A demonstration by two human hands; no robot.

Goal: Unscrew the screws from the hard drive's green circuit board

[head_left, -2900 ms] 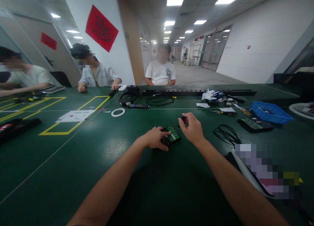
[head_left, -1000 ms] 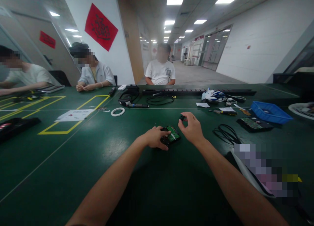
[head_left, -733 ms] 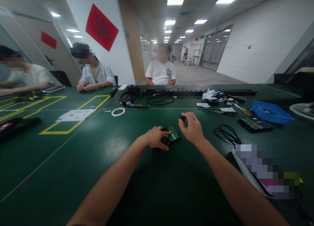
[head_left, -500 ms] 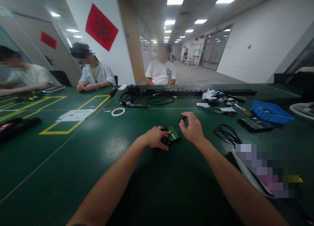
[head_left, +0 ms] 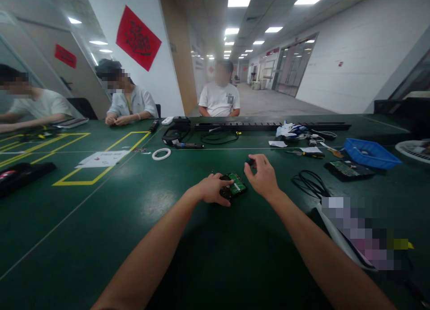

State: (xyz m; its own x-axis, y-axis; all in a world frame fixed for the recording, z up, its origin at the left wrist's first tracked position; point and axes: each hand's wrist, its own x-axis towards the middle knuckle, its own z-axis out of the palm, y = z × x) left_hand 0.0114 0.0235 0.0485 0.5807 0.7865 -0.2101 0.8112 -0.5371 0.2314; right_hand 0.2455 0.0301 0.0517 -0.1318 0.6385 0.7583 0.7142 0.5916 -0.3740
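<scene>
A small hard drive [head_left: 238,184] with a green circuit board in a dark casing lies on the green table in front of me. My left hand [head_left: 215,188] rests over its left part and grips it, thumb at the near side and fingers across the top, hiding that part. Just beyond its right edge, my right hand [head_left: 262,173] is raised with thumb and fingertips pinched around a small dark screwdriver [head_left: 250,161]. Only a bit of its handle shows clearly; its tip is too fine to make out.
To the right lie a black cable [head_left: 311,183], another circuit-board unit [head_left: 349,169], a blue tray [head_left: 371,154] and pliers [head_left: 305,153]. A white tape ring [head_left: 161,154] and paper sheets [head_left: 102,158] lie left. Several people sit around the table, one person [head_left: 220,99] opposite.
Both hands keep nearly the same place and grip. The whole view has shifted very slightly.
</scene>
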